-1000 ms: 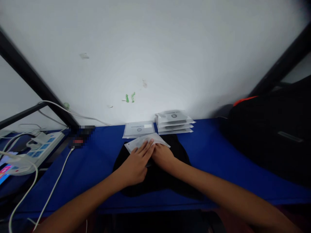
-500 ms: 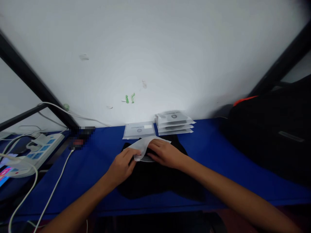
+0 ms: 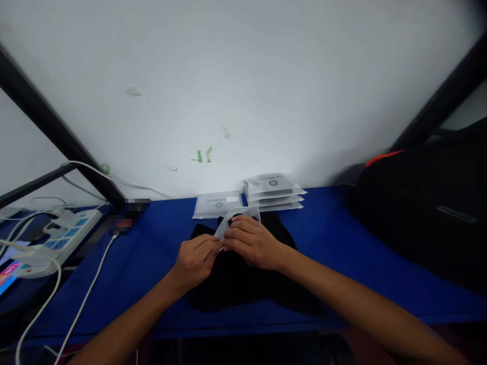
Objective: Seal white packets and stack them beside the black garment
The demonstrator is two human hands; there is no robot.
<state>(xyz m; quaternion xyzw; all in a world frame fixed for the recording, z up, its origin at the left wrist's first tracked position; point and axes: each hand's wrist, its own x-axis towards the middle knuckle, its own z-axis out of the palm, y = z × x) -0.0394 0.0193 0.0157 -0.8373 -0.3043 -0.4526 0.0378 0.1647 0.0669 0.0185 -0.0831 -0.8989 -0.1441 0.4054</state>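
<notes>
A frosted plastic bag (image 3: 224,229) is bent up between my two hands above a heap of black fabric (image 3: 243,289). My left hand (image 3: 196,257) pinches the bag's near left edge. Against the bag's front lies my right hand (image 3: 253,241), fingers curled and close to my left fingertips; they hide most of the bag. Something black shows behind my right fingers at the bag's opening, and I cannot tell whether it is inside. The black fabric spreads beneath both hands on the blue table (image 3: 148,284).
Behind my hands lie a flat frosted packet (image 3: 217,205) and a stack of similar packets (image 3: 273,190) against the wall. On the left are a white power strip (image 3: 72,241), white cables (image 3: 91,286) and a blurred dark item (image 3: 129,215). A large black bag (image 3: 426,213) occupies the right.
The plastic bag has been drawn narrower and more upright. My right hand has come left and lower, closing in on my left fingertips. My left hand has shifted slightly.
</notes>
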